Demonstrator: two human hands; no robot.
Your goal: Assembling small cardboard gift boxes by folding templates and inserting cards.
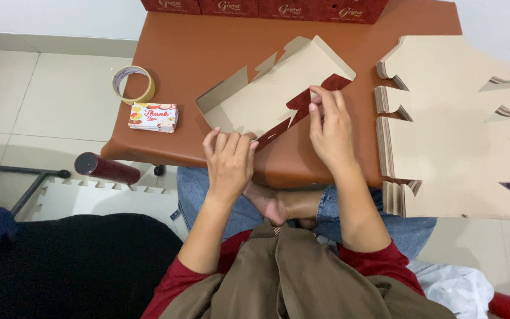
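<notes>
Left hand (pixel 229 162) pins the near edge of a half-folded brown cardboard box blank (pixel 273 94) on the reddish-brown desk (pixel 208 47); right hand (pixel 329 127) pinches its dark-red flap (pixel 314 97). Best to crease along the score line while holding the base flat.

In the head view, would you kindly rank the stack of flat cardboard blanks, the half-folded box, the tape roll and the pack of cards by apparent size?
1. Stack of flat cardboard blanks, though cut off at the frame's right edge.
2. Half-folded box, held by both hands.
3. Pack of cards and tape roll: too alike to rank.
</notes>
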